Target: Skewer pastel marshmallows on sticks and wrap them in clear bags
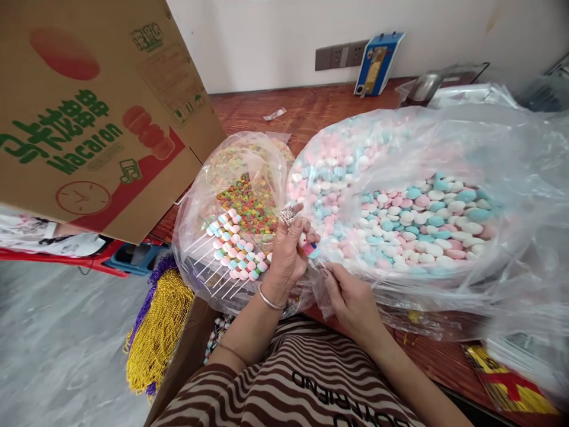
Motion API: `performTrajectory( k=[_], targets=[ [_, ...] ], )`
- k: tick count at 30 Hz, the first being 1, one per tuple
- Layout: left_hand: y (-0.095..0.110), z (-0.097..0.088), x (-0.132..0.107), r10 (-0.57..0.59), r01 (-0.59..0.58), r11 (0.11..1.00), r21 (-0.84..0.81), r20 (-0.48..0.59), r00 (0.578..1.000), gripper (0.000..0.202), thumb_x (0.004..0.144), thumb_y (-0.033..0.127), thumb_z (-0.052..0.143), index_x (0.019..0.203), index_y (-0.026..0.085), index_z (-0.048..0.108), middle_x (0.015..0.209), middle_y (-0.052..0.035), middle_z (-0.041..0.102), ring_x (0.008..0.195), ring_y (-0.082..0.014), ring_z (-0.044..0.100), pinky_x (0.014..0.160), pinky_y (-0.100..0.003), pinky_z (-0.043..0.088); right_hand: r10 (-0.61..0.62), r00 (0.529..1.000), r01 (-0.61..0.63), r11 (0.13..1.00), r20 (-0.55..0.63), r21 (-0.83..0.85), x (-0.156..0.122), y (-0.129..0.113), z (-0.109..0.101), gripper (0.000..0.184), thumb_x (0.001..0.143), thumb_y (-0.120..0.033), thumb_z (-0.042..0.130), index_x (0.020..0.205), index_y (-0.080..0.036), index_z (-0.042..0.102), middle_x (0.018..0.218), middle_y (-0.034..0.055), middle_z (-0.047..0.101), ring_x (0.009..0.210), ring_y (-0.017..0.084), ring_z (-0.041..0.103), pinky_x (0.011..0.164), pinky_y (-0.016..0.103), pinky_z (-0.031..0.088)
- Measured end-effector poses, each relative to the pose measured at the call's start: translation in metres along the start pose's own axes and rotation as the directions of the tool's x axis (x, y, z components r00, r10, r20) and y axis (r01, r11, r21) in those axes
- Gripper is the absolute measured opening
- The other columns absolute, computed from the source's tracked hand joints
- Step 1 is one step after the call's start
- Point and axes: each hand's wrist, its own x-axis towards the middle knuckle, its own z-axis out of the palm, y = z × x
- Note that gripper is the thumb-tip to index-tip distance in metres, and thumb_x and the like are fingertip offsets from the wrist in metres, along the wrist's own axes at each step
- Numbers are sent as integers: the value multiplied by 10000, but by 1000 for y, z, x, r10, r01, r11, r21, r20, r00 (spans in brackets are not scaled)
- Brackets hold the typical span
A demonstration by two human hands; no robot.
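Observation:
My left hand (288,252), with a bangle at the wrist, is closed around a bundle of thin white sticks (288,214) and pink, white and blue candies (307,246). Just right of it, my right hand (351,293) pinches what looks like a thin white stick (320,266) below those candies; the fingers partly hide it. Finished candy skewers (235,246) lie in a row to the left. They rest over an open plastic bag of small colourful ring-shaped pieces (251,201). A large open bag of pastel candies (422,213) spreads out at the right.
A tall cardboard box (102,118) stands at left. Gold and purple bead strands (157,326) hang below it beside an open carton (186,338). A blue box (380,64) leans against the wall near sockets (341,56). A yellow-and-red packet (511,382) lies lower right.

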Motion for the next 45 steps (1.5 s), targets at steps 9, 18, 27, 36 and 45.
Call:
performTrajectory(
  k=[9, 18, 27, 36, 45],
  targets=[
    [-23, 11, -22, 47, -44, 997, 60, -58, 997, 343, 828, 396, 768, 979, 194, 536, 627, 89, 450, 559, -67, 465, 695, -251, 445, -259, 950, 160, 883, -174, -442, -7, 0, 16, 368, 1073, -284, 333, 842, -175, 598, 550, 10, 589, 478, 152, 533, 513, 278, 305],
    [-32, 1, -39, -48, 49, 974, 221, -7, 999, 302, 880, 442, 699, 1019, 193, 598, 727, 32, 579, 739, -117, 598, 767, -248, 473, -214, 948, 117, 922, -234, -370, 0, -4, 21, 359, 1075, -296, 314, 833, -198, 562, 564, 13, 608, 465, 148, 519, 504, 282, 294],
    [-26, -27, -37, 300, -328, 634, 700, 167, 939, 557, 903, 297, 686, 1403, 254, 446, 1351, -119, 566, 1132, -185, 629, 990, -355, 506, -24, 963, -49, 964, -268, -262, 5, -5, 15, 299, 1029, -288, 386, 801, -212, 564, 555, -12, 572, 476, 144, 513, 520, 269, 294],
    [-12, -37, -27, 509, -539, -31, 841, 478, 716, 112, 905, 240, 642, 998, 205, 695, 935, -81, 731, 903, -195, 674, 852, -344, 535, -76, 965, -18, 936, -251, -352, 3, -7, 15, 326, 1035, -290, 377, 832, -181, 607, 550, 11, 589, 478, 151, 512, 525, 286, 269],
    [-13, -37, -24, 470, -539, -58, 840, 500, 728, 90, 924, 194, 593, 936, 206, 681, 855, -52, 700, 790, -164, 628, 767, -286, 483, -60, 958, -5, 974, -279, -227, 0, -6, 19, 428, 1037, -308, 401, 1369, -91, 563, 803, 130, 749, 549, 196, 596, 573, 330, 436]
  ],
)
